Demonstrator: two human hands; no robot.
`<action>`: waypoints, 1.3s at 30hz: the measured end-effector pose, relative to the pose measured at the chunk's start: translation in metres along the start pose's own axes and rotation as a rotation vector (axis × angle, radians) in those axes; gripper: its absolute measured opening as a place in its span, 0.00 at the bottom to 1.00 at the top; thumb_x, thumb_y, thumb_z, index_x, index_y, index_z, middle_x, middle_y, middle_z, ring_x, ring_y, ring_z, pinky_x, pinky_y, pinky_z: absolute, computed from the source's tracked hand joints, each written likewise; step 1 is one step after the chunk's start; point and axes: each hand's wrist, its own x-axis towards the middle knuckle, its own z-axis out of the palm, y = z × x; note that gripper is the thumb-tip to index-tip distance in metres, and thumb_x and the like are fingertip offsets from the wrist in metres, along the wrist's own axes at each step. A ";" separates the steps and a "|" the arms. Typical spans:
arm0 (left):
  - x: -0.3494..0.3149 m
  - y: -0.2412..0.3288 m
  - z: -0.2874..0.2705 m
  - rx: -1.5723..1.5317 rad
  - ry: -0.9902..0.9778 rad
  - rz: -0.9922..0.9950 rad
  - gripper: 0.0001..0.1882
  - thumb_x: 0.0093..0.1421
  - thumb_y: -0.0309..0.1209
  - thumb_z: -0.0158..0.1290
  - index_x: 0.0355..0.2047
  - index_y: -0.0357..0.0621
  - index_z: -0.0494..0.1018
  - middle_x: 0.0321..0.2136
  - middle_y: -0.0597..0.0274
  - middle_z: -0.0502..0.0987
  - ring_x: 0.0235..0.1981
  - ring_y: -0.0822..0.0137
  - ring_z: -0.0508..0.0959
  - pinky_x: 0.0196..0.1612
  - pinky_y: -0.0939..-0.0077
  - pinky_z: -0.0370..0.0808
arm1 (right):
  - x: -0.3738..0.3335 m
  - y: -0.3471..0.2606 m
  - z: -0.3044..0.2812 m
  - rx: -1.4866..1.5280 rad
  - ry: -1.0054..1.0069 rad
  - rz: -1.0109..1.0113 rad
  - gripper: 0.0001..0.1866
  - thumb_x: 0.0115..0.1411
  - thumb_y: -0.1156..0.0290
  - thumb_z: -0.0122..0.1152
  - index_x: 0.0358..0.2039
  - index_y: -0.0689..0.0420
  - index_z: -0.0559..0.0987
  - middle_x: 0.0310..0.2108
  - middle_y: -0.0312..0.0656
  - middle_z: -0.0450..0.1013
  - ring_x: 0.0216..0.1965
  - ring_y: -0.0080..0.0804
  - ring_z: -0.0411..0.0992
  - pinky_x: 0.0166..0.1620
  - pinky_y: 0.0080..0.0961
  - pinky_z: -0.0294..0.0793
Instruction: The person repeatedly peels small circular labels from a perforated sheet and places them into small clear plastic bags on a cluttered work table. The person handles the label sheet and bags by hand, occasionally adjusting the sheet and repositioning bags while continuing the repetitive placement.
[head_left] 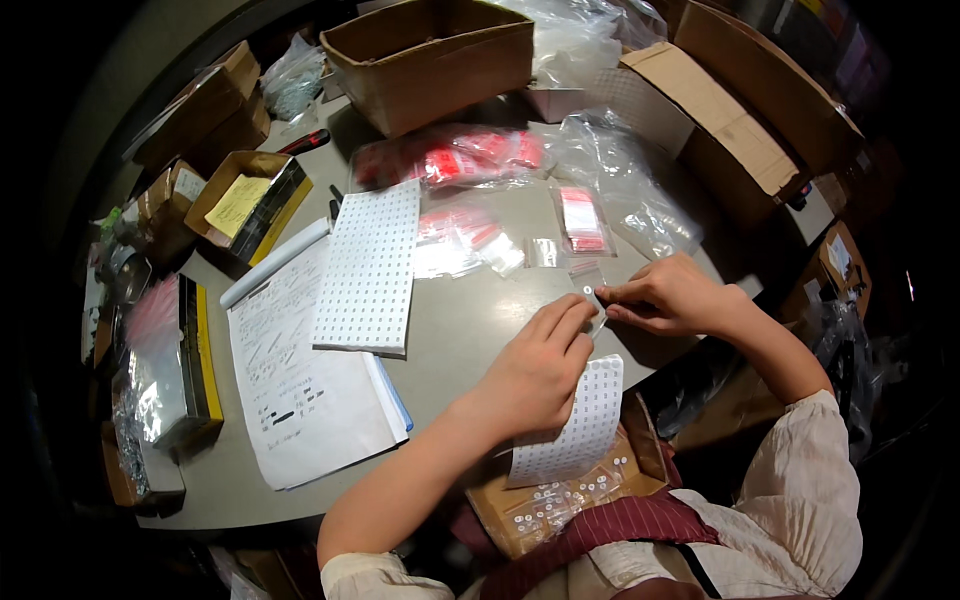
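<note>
Left hand [543,365] and right hand [665,297] pinch a small bag [586,275], round white label [588,290] showing, near a finely printed sheet [580,425]!

Gap [455,345] between notebook [310,390] and left grip [538,368]

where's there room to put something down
The widest bare patch of table lies between the notebook and left hand. A narrower strip runs between notebook and nearer yellow-edged box. The far side is crowded with bags and cartons.
</note>
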 end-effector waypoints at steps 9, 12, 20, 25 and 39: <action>-0.003 -0.005 0.000 -0.019 -0.099 -0.014 0.16 0.56 0.24 0.53 0.43 0.27 0.73 0.57 0.37 0.73 0.63 0.41 0.70 0.70 0.46 0.62 | 0.022 0.007 -0.004 0.661 0.026 0.116 0.13 0.59 0.72 0.66 0.43 0.62 0.77 0.34 0.43 0.78 0.33 0.31 0.74 0.38 0.29 0.74; -0.004 -0.004 0.003 -0.019 -0.074 -0.016 0.16 0.56 0.25 0.52 0.44 0.27 0.73 0.57 0.37 0.73 0.64 0.42 0.70 0.71 0.46 0.61 | 0.017 0.004 0.007 0.547 0.042 0.107 0.12 0.58 0.76 0.65 0.42 0.60 0.74 0.35 0.41 0.77 0.32 0.30 0.73 0.37 0.29 0.73; -0.005 -0.004 0.004 0.038 -0.098 -0.018 0.19 0.55 0.26 0.52 0.45 0.27 0.73 0.57 0.38 0.73 0.64 0.43 0.70 0.73 0.44 0.57 | 0.019 -0.018 0.009 -0.147 0.200 0.157 0.11 0.59 0.68 0.66 0.39 0.58 0.76 0.30 0.48 0.78 0.34 0.53 0.78 0.34 0.45 0.76; -0.004 -0.002 0.000 0.042 -0.112 -0.023 0.18 0.55 0.26 0.51 0.45 0.28 0.74 0.57 0.38 0.73 0.65 0.44 0.69 0.73 0.44 0.57 | 0.053 0.008 -0.001 -0.131 0.251 0.037 0.07 0.60 0.66 0.63 0.38 0.53 0.78 0.27 0.44 0.79 0.32 0.51 0.79 0.33 0.46 0.76; -0.007 -0.003 0.004 -0.008 -0.060 -0.018 0.14 0.54 0.26 0.52 0.39 0.30 0.73 0.46 0.39 0.74 0.59 0.40 0.72 0.71 0.43 0.60 | 0.051 -0.028 0.003 -0.336 -0.002 -0.024 0.22 0.63 0.64 0.61 0.57 0.51 0.81 0.19 0.43 0.77 0.20 0.45 0.76 0.24 0.41 0.72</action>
